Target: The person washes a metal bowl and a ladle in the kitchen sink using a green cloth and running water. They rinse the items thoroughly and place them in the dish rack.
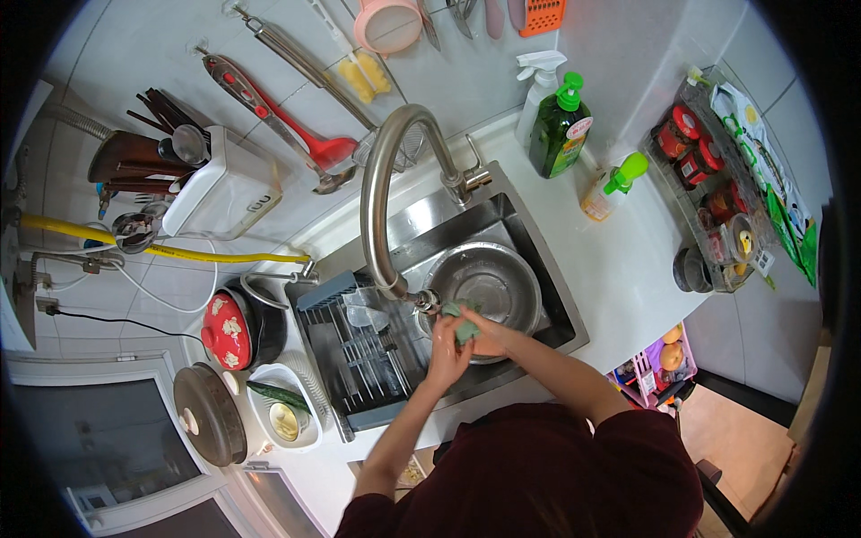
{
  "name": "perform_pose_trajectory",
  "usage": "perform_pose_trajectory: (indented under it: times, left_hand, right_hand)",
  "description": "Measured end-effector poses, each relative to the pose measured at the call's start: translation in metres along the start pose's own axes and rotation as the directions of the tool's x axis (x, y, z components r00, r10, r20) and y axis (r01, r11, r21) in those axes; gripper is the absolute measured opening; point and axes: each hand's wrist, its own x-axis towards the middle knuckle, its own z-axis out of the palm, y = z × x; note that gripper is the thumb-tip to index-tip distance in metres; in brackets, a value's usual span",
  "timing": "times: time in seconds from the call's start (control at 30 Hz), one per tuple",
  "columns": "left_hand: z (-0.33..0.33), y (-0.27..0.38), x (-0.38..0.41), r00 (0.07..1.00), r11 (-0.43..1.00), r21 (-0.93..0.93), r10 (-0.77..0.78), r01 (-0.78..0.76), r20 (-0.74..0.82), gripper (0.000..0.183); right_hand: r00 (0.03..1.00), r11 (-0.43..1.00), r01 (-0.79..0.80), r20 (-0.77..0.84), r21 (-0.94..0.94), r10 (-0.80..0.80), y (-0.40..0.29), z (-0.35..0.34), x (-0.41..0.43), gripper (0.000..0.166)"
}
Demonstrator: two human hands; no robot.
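Observation:
My left hand and my right hand meet over the near-left rim of a round stainless steel basin. Between them is a crumpled green cloth or scrub pad, gripped by the fingers of both. Under my right hand shows part of an orange thing; the rest is hidden, so I cannot tell what it is. The basin stands in the steel sink and looks wet inside. Just above my left hand is the outlet of the curved faucet.
Left of the basin a dish rack spans the sink. Beyond it are a white tub with a cucumber, a pot with a red lid and a brown pot lid. Bottles stand at the back right, near a jar rack.

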Motion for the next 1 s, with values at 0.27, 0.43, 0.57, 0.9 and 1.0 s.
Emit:
perform_pose_trajectory:
  times: [0.27,0.43,0.57,0.9,1.0]
  left_hand:
    - [-0.058,-0.018,0.023,0.841,0.961,0.133,0.138,-0.241,0.524,0.068]
    - [-0.027,-0.039,0.034,0.776,0.935,0.103,0.216,-0.339,0.593,0.065]
    - [-0.001,-0.070,0.021,0.728,0.859,0.157,0.301,-0.488,0.616,0.049]
    - [0.051,-0.086,0.009,0.666,0.885,0.463,-0.317,-0.048,0.675,0.021]
    - [0.060,-0.093,0.011,0.597,0.871,0.492,-0.404,0.018,0.693,0.027]
  right_hand:
    - [0.947,0.909,-0.321,-0.103,-0.267,0.304,-0.021,0.001,-0.011,0.024]
    - [0.887,0.782,-0.448,-0.110,-0.433,0.448,-0.011,0.002,0.000,0.016]
    - [0.902,0.622,-0.421,-0.230,-0.661,0.366,-0.005,0.000,0.000,0.015]
    - [0.934,-0.251,-0.134,-0.038,-0.959,-0.355,0.021,-0.038,0.031,0.029]
    - [0.953,-0.280,-0.134,-0.046,-0.951,-0.301,0.014,-0.043,0.026,0.032]
